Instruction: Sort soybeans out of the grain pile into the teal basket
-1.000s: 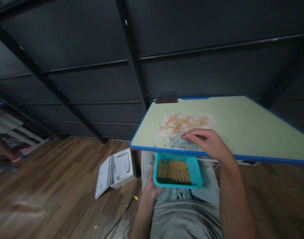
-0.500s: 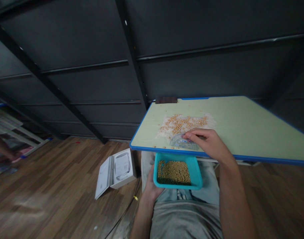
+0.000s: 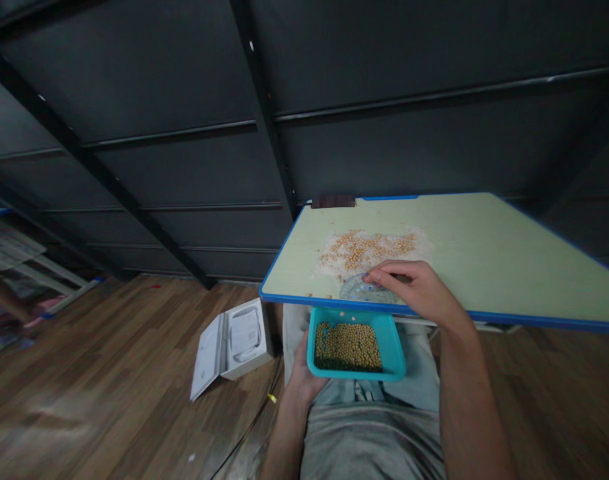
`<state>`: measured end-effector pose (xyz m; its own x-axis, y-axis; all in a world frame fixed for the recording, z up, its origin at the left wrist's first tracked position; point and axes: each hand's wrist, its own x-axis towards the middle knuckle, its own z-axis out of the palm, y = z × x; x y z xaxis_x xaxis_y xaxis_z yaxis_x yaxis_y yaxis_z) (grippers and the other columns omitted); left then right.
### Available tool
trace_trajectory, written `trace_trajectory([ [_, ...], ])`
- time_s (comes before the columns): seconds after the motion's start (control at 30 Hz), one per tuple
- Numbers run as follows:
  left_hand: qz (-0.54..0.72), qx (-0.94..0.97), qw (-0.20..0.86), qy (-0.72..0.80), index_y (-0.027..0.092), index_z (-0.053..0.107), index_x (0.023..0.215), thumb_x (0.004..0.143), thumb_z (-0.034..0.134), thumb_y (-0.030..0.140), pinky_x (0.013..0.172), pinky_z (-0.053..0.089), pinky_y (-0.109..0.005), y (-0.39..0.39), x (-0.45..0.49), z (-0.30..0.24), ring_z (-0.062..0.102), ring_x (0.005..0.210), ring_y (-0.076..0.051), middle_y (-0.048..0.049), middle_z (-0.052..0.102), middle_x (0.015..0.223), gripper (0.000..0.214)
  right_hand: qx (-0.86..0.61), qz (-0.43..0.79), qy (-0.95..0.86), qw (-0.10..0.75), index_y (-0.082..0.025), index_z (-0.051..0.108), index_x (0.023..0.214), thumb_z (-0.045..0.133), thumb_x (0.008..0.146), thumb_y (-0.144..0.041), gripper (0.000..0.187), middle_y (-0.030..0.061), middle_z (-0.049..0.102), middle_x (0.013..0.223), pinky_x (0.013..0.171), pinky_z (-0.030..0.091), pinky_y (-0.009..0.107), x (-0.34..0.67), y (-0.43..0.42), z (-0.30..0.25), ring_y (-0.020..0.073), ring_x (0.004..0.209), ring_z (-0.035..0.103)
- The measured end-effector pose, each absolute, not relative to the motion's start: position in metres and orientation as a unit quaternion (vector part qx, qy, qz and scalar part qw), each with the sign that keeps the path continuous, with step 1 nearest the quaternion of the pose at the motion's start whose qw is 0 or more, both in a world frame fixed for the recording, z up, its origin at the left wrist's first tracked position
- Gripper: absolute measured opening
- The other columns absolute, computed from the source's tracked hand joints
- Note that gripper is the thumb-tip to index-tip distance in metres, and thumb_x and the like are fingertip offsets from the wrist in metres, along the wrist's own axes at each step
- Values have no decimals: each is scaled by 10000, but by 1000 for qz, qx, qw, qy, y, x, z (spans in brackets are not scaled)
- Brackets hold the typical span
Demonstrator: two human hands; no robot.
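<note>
My left hand [image 3: 304, 373] is closed on the left side of a teal plastic basket [image 3: 394, 343], held over my lap just below the table's front edge. Many yellowish soybeans [image 3: 352, 347] lie in it. Two soybeans [image 3: 347, 316] show near its far inner wall. My right hand [image 3: 414, 287] pinches a clear round plastic piece [image 3: 354, 288] by its top, low against the tabletop near that edge. Whether it is a lid or a shallow dish, I cannot tell. Behind it, more soybeans [image 3: 359, 248] lie spread among white grains [image 3: 422, 243], which look like rice.
The pale green table [image 3: 489, 253] has a blue rim. Two stray soybeans [image 3: 328, 297] sit near its front edge. An open white box [image 3: 244, 337] and a black cable [image 3: 249, 430] lie on the wooden floor. Far left, a person's arm [image 3: 7, 300] shows beside a rack.
Two soybeans near the front edge have left the tabletop and now show at the basket's far side. My right hand and the clear piece have shifted slightly left; my left hand stays still.
</note>
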<state>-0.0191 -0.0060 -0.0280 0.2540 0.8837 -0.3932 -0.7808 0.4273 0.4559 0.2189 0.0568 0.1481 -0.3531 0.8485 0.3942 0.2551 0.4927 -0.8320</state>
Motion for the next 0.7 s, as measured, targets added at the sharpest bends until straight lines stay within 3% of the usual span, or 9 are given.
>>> trace_trajectory([
  [0.4, 538, 80, 786, 294, 195, 718, 1139, 822, 760, 441, 1111, 496, -482, -8, -20, -33, 683, 1207, -342, -88, 827, 1039, 403, -425, 264, -733, 461, -254, 812, 889, 629, 960, -403, 247, 42, 806, 922, 746, 551, 374, 219, 64, 142, 221, 852, 712],
  [0.7, 535, 80, 788, 295, 201, 735, 1118, 828, 742, 461, 1155, 445, -483, -9, -21, -34, 649, 1264, -338, -81, 832, 1009, 389, -420, 241, -734, 476, -257, 815, 919, 627, 970, -405, 245, 49, 806, 987, 792, 556, 387, 219, 64, 140, 232, 910, 718],
])
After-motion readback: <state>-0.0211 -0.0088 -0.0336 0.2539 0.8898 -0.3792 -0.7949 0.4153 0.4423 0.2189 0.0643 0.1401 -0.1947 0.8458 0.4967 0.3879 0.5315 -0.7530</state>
